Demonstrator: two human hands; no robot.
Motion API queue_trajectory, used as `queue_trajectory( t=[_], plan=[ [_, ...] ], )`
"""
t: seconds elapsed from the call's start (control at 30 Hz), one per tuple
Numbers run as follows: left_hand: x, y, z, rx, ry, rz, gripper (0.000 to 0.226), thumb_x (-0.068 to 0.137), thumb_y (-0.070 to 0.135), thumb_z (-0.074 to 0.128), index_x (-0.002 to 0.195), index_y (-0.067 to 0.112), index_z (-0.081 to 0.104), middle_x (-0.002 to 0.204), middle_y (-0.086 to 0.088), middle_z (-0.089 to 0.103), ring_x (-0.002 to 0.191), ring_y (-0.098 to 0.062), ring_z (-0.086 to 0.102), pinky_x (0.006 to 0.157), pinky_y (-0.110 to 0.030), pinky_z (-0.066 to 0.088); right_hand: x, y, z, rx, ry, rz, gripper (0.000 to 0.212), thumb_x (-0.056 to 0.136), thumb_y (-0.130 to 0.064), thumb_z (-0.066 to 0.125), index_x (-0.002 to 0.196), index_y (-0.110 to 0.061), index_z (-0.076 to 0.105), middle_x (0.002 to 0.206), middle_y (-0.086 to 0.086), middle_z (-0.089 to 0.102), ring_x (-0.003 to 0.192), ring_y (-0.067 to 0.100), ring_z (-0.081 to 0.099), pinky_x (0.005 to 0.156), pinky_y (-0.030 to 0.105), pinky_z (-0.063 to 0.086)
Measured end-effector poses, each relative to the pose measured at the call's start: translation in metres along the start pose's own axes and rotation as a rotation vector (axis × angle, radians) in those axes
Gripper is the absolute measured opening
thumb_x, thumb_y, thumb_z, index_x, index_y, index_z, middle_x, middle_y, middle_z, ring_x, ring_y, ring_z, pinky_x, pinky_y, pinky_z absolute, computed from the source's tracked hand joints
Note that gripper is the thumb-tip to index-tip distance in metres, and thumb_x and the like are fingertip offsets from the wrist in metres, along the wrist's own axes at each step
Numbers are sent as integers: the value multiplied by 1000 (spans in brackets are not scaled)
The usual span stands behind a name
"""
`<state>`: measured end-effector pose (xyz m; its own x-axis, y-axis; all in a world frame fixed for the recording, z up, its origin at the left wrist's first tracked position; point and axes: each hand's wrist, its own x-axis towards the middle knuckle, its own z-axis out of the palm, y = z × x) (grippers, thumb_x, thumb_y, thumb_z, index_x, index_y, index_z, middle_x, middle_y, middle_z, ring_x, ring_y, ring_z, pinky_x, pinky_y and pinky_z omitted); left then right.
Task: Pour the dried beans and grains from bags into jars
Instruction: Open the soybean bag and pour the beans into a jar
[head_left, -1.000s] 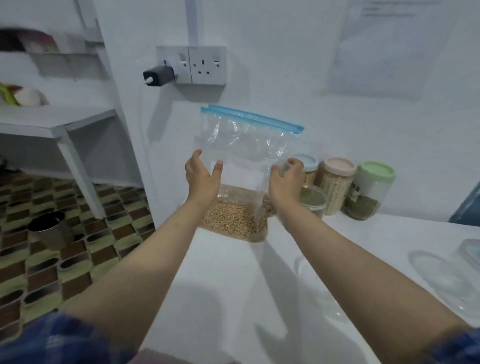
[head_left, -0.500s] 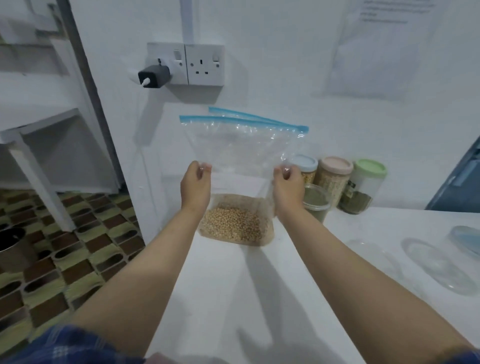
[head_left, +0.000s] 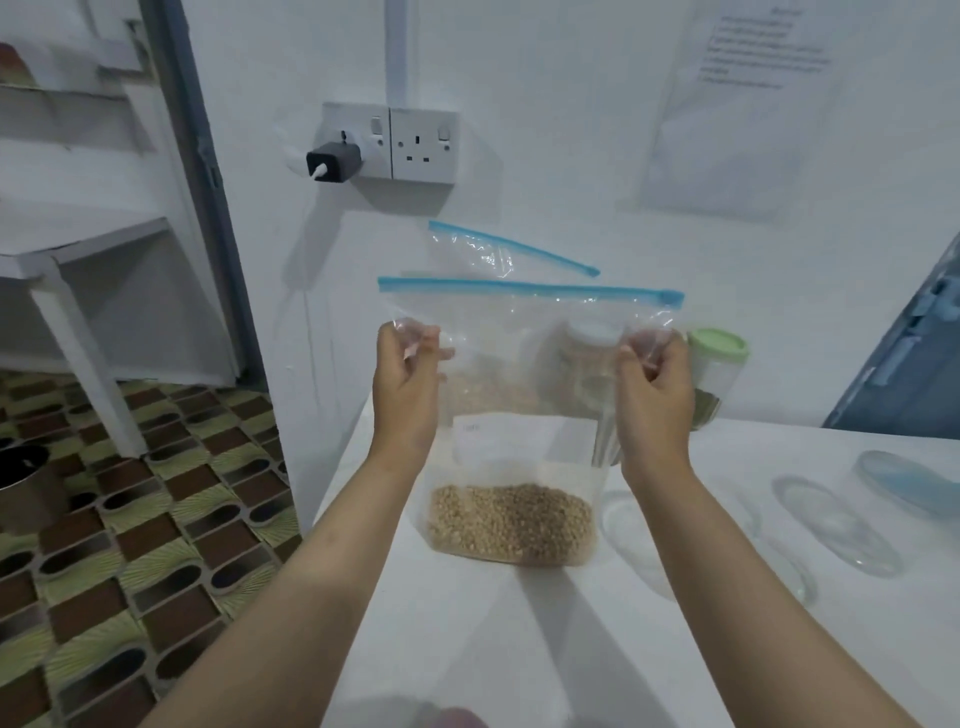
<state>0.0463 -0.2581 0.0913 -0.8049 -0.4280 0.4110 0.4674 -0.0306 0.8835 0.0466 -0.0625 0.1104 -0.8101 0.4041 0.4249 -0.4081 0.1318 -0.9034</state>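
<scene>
White counter (head_left: 467, 649) below, and just above it hangs the zip bag (head_left: 511, 415), beans (head_left: 511, 522) settled low. Left hand (head_left: 405, 387) and right hand (head_left: 655, 387) each pinch an upper corner of the bag. Best pull the blue seal apart evenly, keeping the bag upright.

The setting is a domestic kitchen or pantry corner. A white counter (head_left: 467, 649) abuts a painted wall carrying a double socket (head_left: 392, 143) with a charger (head_left: 333, 162) plugged in. Lidded storage jars (head_left: 719, 374) stand against the wall. The floor (head_left: 130, 545) has patterned brown-and-green tiles. A white shelf unit (head_left: 83, 249) stands to the left.
</scene>
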Motion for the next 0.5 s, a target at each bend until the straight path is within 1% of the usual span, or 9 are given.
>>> queue_trajectory(
  t=[0.07,0.13,0.17,0.2,0.23,0.3,0.37,0.43,0.5],
  plan=[
    [-6,10,3,-35,0,26,6,105,28,45,100,26,48,111,7,67,82,-13,68,71,-22,48,-6,0,-8,-6,-3,21,26,95,-10,54,119,-19,49,103,-4,61,84,1,59,79,16,48],
    [-11,19,7,-34,0,75,7,105,28,44,105,24,50,104,5,70,78,-12,63,71,-20,45,-11,-2,-12,-22,-2,2,52,92,-17,58,140,-22,37,129,0,58,114,13,61,100,32,50],
    [-12,22,7,-31,12,97,9,105,28,44,106,22,51,99,5,70,77,-11,61,72,-19,45,-13,-3,-14,-9,-3,-2,63,91,-23,59,146,-23,30,139,3,53,123,20,57,106,41,48],
    [-13,26,7,-20,33,113,9,105,28,44,104,22,51,95,5,70,77,-9,60,72,-18,44,-15,-7,-16,37,0,10,66,93,-25,60,149,-26,26,144,5,50,127,24,55,107,43,46],
    [-14,28,7,1,57,123,8,105,26,45,103,23,51,93,7,69,78,-6,60,74,-17,44,-15,-8,-18,108,4,27,61,97,-25,58,149,-28,27,142,6,52,125,24,56,106,39,47],
    [-12,32,5,74,103,117,6,103,22,48,108,25,50,101,11,66,83,5,59,78,-16,43,-15,-14,-23,187,14,30,38,103,-25,50,139,-29,40,121,1,67,109,21,62,99,34,49],
    [-12,36,5,181,110,91,31,102,22,51,130,27,42,115,11,57,93,14,55,80,-10,43,-15,-20,-29,166,47,-18,13,105,-26,46,116,-28,53,101,-5,72,97,20,63,96,41,49],
    [-17,38,6,303,114,85,61,100,25,53,152,23,19,133,6,43,113,4,50,93,-15,43,-17,-23,-32,149,60,-97,12,104,-23,48,99,-27,57,96,-3,70,92,15,61,92,41,49],
    [-29,37,7,499,168,118,81,99,28,54,157,16,-2,155,-5,18,139,-18,32,112,-35,32,-22,-27,-34,80,40,-209,14,102,-18,53,93,-26,60,94,-2,67,88,11,61,85,31,50]
  ],
)
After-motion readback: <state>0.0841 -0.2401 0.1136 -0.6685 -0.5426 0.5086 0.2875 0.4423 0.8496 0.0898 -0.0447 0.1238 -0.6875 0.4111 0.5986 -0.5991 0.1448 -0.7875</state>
